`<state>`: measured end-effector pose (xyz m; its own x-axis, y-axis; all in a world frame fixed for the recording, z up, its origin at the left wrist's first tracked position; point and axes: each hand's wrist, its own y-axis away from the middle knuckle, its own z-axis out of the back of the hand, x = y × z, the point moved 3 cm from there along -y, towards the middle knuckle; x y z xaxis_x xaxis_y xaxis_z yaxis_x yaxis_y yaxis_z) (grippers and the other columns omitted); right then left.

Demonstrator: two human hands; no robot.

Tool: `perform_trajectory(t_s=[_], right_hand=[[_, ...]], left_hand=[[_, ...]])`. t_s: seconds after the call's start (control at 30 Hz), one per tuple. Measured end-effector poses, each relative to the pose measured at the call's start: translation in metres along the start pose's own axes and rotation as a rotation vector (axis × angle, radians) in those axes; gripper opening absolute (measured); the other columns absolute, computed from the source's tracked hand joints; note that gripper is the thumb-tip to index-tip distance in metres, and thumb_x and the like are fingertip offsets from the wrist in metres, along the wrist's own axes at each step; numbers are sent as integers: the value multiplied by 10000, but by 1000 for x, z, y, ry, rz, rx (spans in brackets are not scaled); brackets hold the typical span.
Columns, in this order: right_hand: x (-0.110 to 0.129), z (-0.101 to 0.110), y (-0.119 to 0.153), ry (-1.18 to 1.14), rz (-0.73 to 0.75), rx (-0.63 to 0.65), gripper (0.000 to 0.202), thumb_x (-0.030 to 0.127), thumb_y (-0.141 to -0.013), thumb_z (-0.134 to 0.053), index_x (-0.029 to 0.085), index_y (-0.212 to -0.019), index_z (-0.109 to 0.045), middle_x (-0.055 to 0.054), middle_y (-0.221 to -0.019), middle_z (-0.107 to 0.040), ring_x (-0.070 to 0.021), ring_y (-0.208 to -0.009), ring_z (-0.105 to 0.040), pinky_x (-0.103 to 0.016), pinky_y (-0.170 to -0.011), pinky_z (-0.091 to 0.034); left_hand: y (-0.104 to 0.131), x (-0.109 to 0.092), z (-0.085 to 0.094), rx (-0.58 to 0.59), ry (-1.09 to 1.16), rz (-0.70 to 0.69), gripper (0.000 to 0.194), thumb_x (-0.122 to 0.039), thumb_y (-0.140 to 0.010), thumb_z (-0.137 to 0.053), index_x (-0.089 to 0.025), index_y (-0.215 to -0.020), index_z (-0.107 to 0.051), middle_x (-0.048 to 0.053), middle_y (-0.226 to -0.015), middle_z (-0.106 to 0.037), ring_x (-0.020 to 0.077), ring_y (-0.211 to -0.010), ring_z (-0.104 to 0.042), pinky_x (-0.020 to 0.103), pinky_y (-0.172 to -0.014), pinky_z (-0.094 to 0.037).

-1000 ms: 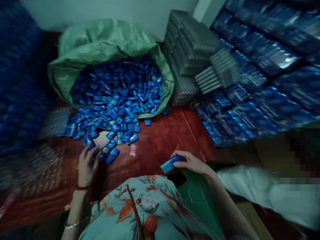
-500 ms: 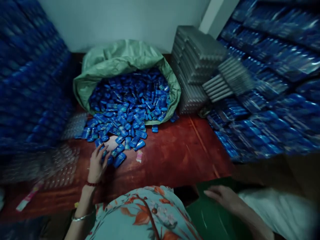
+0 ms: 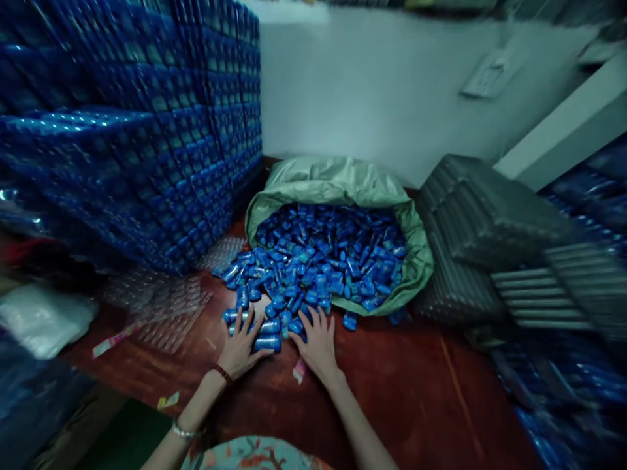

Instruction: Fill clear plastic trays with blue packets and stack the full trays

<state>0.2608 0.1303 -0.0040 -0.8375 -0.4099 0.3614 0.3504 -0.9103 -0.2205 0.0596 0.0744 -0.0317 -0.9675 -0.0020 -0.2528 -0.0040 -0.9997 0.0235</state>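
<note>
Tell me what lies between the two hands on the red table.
In the head view, small blue packets spilled from the green sack lie between the left hand and right hand.

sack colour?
Pale green sack, spilling blue packets; head view.

We see our left hand [image 3: 241, 347] and right hand [image 3: 317, 343] spread flat, palms down, on small blue packets [image 3: 267, 324] at the centre of a red table [image 3: 392, 391]. At twelve o'clock from them a green sack [image 3: 337, 186] spills more packets. Stacked blue packs [image 3: 147, 163] stand at ten o'clock, grey trays [image 3: 484, 222] at two o'clock.
</note>
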Motion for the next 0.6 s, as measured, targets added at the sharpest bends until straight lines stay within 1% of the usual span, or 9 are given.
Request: perform_trajectory(t_s=[0.07, 0.1, 0.17, 0.23, 0.3, 0.37, 0.47, 0.53, 0.6], right_hand=[[-6, 15, -16, -22, -7, -78, 438, 479, -883, -425, 244, -1237, -530, -101, -1268, -506, -288, -1215, -407, -547, -1024, -275], [-13, 25, -27, -54, -14, -130, 429, 470, -896, -399, 234, -1227, -537, -104, -1240, -518, -259, -1179, -440, -495, -1014, -315], [-38, 48, -55, -130, -48, -246, 455, 473, -909, -354, 200, -1227, -532, -116, -1212, -522, -226, -1144, -464, -411, -986, -368], [-70, 74, -92, -167, -129, -348, 514, 484, -917, -290, 151, -1240, -512, -142, -1209, -516, -230, -1145, -463, -402, -986, -368], [-102, 98, -133, -115, -241, -395, 583, 489, -917, -235, 86, -1263, -475, -191, -1239, -488, -267, -1177, -434, -435, -989, -349], [-127, 120, -171, -42, -327, -376, 597, 470, -917, -223, 56, -1290, -437, -218, -1291, -442, -292, -1215, -395, -445, -999, -321], [-154, 142, -214, -12, -384, -323, 579, 436, -921, -215, 52, -1298, -428, -228, -1263, -473, -303, -1200, -423, -440, -993, -314], [-168, 149, -233, -22, -420, -268, 582, 432, -924, -195, 62, -1312, -420, -219, -1231, -512, -297, -1165, -469, -430, -976, -337], [-181, 151, -246, -30, -458, -202, 594, 460, -921, -189, 97, -1342, -399, -197, -1271, -500, -289, -1165, -482, -419, -975, -350]], left_hand=[[-20, -2, 7, 16, 20, -24, 672, -641, -818, -389, -318, -1398, -286, 97, -1486, -243, 398, -1366, -120, 747, -955, -21], [-33, -5, 13, -5, 39, -47, 627, -616, -844, -362, -330, -1397, -285, 85, -1483, -257, 385, -1367, -134, 741, -964, -36], [-64, -13, 31, -86, 95, -123, 574, -566, -876, -343, -340, -1399, -277, 66, -1483, -266, 354, -1373, -148, 701, -1002, -91], [-107, -23, 51, -169, 180, -206, 583, -531, -874, -390, -308, -1402, -287, 79, -1480, -273, 324, -1371, -183, 620, -1045, -179], [-159, -30, 71, -227, 290, -231, 602, -480, -856, -461, -218, -1385, -339, 130, -1454, -313, 288, -1349, -259, 493, -1064, -271], [-212, -30, 89, -275, 390, -124, 575, -397, -849, -494, -135, -1349, -384, 173, -1397, -387, 260, -1307, -345, 406, -1057, -315], [-278, -22, 106, -332, 420, -12, 529, -325, -868, -454, -88, -1335, -379, 207, -1340, -439, 290, -1276, -382, 433, -1039, -324], [-308, -14, 112, -332, 434, 27, 460, -285, -896, -399, -112, -1323, -395, 186, -1280, -507, 290, -1233, -435, 438, -1014, -346], [-331, -8, 115, -317, 451, 33, 390, -257, -919, -360, -156, -1287, -441, 143, -1231, -556, 268, -1193, -477, 425, -1001, -359]])
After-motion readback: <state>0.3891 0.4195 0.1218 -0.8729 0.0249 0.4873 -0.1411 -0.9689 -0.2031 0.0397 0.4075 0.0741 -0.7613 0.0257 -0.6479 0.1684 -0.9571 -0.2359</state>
